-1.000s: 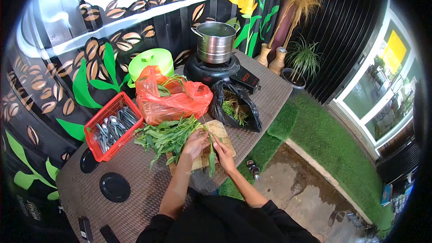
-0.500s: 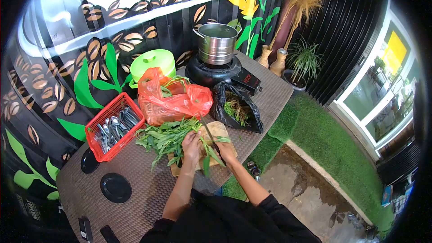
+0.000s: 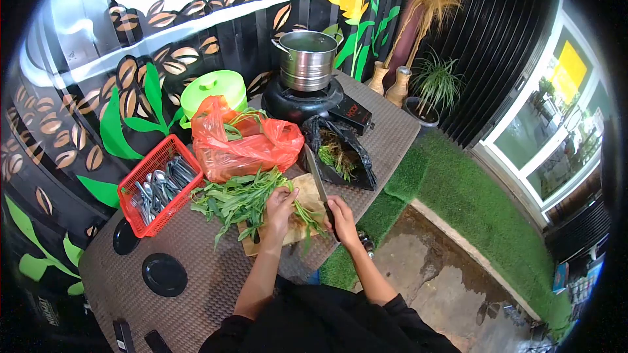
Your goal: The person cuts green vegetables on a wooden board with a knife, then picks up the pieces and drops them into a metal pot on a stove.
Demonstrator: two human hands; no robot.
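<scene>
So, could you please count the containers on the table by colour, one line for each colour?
Red basket of spoons: 1
Orange plastic bag: 1
Black plastic bag: 1
Green lidded tub: 1
Steel pot: 1
Total: 5

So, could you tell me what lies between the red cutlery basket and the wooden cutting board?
In the head view, a loose pile of leafy greens lies on the table between the red cutlery basket and the wooden cutting board, overlapping the board's edge.
</scene>
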